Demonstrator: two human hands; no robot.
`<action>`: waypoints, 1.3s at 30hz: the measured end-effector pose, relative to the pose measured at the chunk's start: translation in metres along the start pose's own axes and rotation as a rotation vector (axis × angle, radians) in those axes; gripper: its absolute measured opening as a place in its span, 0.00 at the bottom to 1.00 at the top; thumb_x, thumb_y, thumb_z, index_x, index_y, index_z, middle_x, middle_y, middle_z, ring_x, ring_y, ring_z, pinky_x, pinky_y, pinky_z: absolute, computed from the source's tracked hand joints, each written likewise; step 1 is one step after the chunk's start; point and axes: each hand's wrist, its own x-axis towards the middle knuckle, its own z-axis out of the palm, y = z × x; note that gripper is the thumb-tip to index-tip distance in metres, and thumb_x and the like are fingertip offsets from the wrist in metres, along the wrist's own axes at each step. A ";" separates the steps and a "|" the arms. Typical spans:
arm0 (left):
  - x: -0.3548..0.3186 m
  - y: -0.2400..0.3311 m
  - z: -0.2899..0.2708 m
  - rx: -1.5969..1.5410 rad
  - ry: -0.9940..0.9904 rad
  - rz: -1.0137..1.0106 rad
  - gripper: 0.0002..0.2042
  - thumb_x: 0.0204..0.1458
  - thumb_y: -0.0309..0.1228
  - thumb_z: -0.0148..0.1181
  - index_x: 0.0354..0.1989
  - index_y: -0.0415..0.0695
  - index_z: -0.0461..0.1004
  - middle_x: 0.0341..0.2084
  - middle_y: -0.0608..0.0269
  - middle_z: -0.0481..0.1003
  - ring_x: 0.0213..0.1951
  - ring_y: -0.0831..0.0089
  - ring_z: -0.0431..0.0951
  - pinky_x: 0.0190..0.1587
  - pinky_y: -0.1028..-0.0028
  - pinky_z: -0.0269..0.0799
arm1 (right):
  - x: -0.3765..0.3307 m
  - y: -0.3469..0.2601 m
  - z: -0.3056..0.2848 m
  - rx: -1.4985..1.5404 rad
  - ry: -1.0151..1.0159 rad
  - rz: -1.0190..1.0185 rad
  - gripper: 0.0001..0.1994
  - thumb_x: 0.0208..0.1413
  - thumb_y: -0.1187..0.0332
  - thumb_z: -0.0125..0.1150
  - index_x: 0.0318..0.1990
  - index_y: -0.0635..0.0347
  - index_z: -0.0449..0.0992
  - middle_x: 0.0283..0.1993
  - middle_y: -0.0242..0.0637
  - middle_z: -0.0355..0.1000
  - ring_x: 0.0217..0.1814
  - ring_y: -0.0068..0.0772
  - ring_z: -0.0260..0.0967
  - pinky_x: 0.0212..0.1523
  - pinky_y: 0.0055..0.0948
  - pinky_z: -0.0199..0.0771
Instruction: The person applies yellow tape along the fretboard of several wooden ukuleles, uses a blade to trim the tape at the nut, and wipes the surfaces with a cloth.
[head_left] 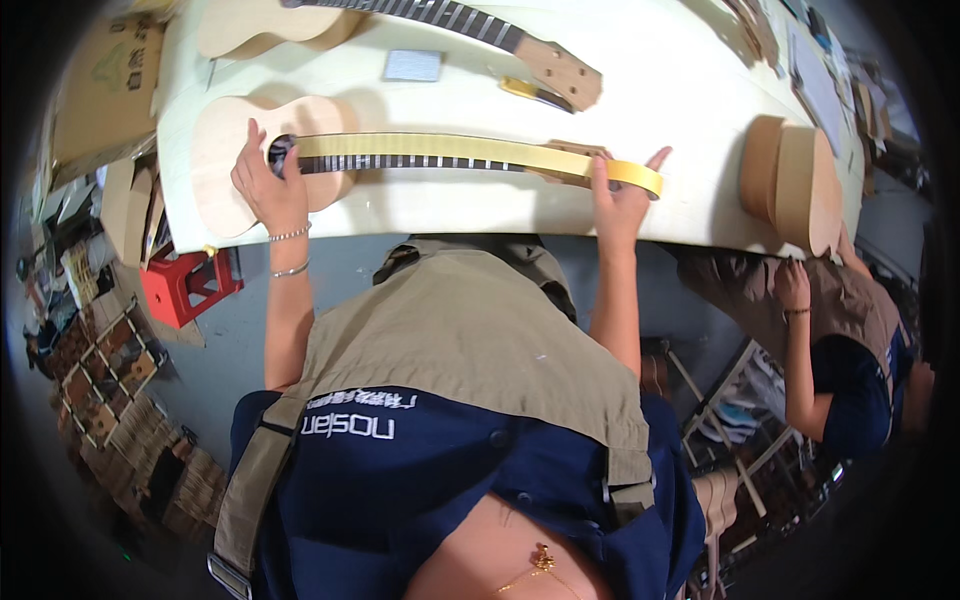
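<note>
A pale unfinished ukulele [232,190] lies flat along the table's near edge, its dark fretted neck [430,162] pointing right. A strip of yellow tape [420,147] stretches lengthwise over the neck, covering part of the fretboard. By the sound hole [281,152], my left hand [270,190] has its thumb at the strip's left end; the index finger reaches out over the body. My right hand [622,200] grips the yellow tape roll [645,179] beyond the headstock [565,165], which the tape and hand partly hide.
Farther back lie a second ukulele [560,70], a grey rectangular pad [413,66] and a yellow-handled knife-like tool [535,93]. Wooden instrument bodies [790,185] stand at the right, beside a co-worker [830,340]. A red stool [185,290] is on the floor at left.
</note>
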 end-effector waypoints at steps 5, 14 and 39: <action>-0.029 0.030 0.000 0.319 -0.220 0.254 0.33 0.50 0.32 0.57 0.66 0.47 0.52 0.63 0.60 0.58 0.66 0.57 0.51 0.61 0.46 0.44 | -0.001 0.002 0.006 -0.060 0.070 0.020 0.47 0.50 0.64 0.63 0.66 0.75 0.33 0.37 0.42 0.77 0.41 0.32 0.75 0.43 0.25 0.73; -0.060 0.196 0.043 -0.032 -0.471 0.869 0.26 0.53 0.46 0.52 0.59 0.48 0.64 0.63 0.66 0.57 0.66 0.64 0.50 0.60 0.48 0.53 | -0.010 0.022 0.030 -0.215 0.128 -0.114 0.39 0.54 0.66 0.56 0.67 0.72 0.40 0.41 0.39 0.70 0.47 0.39 0.64 0.60 0.41 0.53; -0.067 0.192 0.055 -0.971 -0.652 -0.219 0.24 0.50 0.24 0.62 0.57 0.39 0.65 0.19 0.68 0.73 0.22 0.86 0.71 0.26 0.84 0.71 | 0.002 0.039 0.053 -0.241 0.212 -0.312 0.24 0.57 0.68 0.47 0.62 0.57 0.56 0.47 0.36 0.66 0.55 0.35 0.59 0.66 0.50 0.36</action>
